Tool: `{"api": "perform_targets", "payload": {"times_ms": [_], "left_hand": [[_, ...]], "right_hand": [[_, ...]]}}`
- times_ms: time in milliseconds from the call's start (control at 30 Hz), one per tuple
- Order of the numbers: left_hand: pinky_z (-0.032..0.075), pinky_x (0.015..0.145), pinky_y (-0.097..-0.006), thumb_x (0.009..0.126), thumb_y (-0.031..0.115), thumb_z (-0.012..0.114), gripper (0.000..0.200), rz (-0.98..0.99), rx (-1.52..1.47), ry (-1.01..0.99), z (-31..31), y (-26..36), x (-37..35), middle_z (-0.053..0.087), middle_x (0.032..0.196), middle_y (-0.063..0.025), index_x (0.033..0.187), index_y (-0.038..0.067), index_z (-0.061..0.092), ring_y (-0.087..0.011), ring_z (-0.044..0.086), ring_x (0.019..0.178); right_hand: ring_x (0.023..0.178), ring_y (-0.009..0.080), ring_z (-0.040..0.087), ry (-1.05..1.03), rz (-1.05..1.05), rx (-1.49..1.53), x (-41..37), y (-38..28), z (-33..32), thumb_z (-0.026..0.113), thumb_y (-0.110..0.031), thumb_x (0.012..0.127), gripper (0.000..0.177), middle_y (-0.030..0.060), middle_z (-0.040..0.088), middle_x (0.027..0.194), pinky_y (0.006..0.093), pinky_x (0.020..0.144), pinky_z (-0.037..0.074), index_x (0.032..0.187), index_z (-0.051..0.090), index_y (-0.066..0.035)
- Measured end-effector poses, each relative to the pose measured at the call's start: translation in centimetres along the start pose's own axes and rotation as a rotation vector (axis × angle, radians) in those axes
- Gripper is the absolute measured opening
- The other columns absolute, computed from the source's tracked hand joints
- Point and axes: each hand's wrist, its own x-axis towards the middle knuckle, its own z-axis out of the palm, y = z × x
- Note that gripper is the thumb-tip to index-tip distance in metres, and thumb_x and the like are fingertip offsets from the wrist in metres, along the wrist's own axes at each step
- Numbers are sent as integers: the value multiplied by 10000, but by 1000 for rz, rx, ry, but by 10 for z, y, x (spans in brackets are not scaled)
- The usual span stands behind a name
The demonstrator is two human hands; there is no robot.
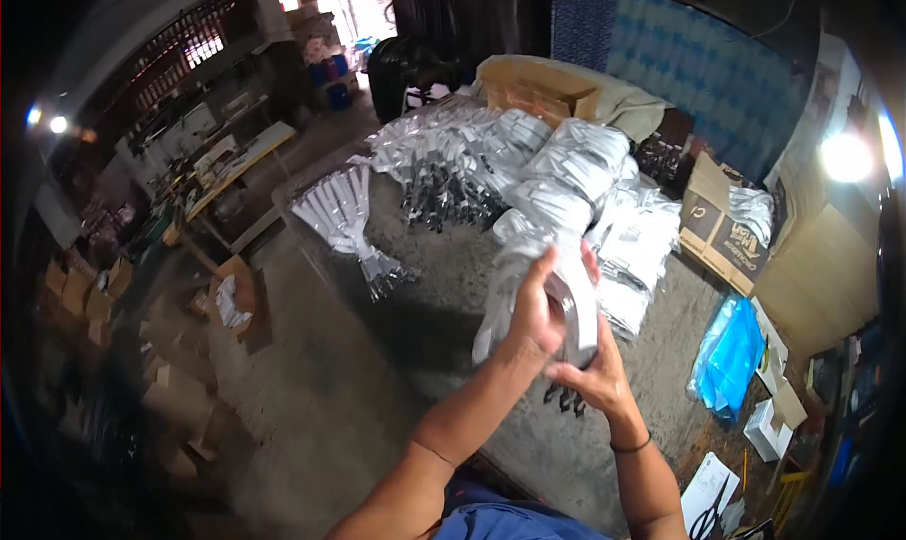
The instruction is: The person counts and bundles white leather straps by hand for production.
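Note:
Both of my hands are closed around a bundle of plastic-sleeved strips (pixel 578 304), held over the table. My left hand (pixel 538 313) grips its left side, and my right hand (pixel 596 375) wraps its right and lower side. Several dark notched ends stick out below; what the strips are, I cannot make out. Just beyond my hands lie stacked clear-wrapped bundles (pixel 569 167), and more white packets (pixel 637 243) are piled to their right. A fanned group of similar strips (pixel 338 210) rests at the table's left edge. Behind it is a heap with dark ends (pixel 444 186).
The grey table (pixel 444 304) stretches out ahead. On its right are an open carton (pixel 722 224), a blue plastic bag (pixel 729 356), a small white box (pixel 769 431) and black scissors (pixel 708 516). Cartons (pixel 179 398) litter the floor at left, near a workbench (pixel 241 167).

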Motion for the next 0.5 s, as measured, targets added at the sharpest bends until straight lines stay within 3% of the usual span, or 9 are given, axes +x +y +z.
{"api": "perform_targets", "payload": {"times_ms": [33,133,167,200,233,300,400,467,500], "left_hand": [[494,839,-380,875,289,593,407,33,76,5,-5,15,13,621,1030,-131,1129,-25,544,-241,602,924],[506,844,-396,846,265,605,348,-14,51,-65,-15,57,57,625,979,-140,1036,-24,568,-262,622,881],[515,815,-384,839,260,611,311,21,182,-171,-19,73,68,635,956,-114,1012,3,588,-241,625,862],[506,833,-396,859,284,566,402,180,375,-71,-13,83,79,625,947,-167,1050,-70,563,-278,615,871],[495,869,-406,863,282,565,412,115,258,-66,-17,96,93,615,982,-177,1064,-77,547,-289,609,903],[472,925,-435,864,241,584,461,218,369,40,0,114,104,556,1107,-218,1146,-103,467,-314,582,997],[446,972,-425,876,263,587,613,121,341,-169,-3,134,118,505,1238,-231,1290,-115,339,-298,554,1067],[444,975,-418,883,265,578,616,17,253,-258,-9,126,111,492,1269,-226,1308,-105,331,-291,552,1074],[445,971,-415,880,281,562,612,38,213,-196,-13,110,100,493,1269,-222,1316,-89,343,-285,552,1075]], "right_hand": [[1072,207,532,-13,146,86,12,-7,6,772,-179,671,809,156,526,1201,333,898,452,1332,362,43],[965,197,568,55,83,-9,59,25,22,708,-163,690,713,144,574,1075,325,830,481,1292,390,48],[886,208,599,6,334,-266,76,9,22,699,-191,699,708,162,604,980,337,766,499,1283,386,58],[816,233,619,23,188,-234,89,12,26,699,-220,696,732,182,626,906,368,711,506,1286,374,68],[801,209,600,58,137,-246,102,14,30,710,-224,669,768,151,630,909,355,704,500,1295,371,66],[773,288,603,70,93,-320,121,8,32,704,-247,654,638,199,614,842,396,698,481,1150,431,47],[771,373,599,26,44,-370,125,-19,25,707,-260,644,529,241,596,812,442,696,457,995,431,24],[784,400,594,0,64,-368,112,-17,13,710,-269,654,552,247,600,824,456,694,456,1025,425,25],[787,399,596,-14,60,-414,100,-10,7,708,-274,662,551,242,601,818,459,694,457,1034,426,20]]}}
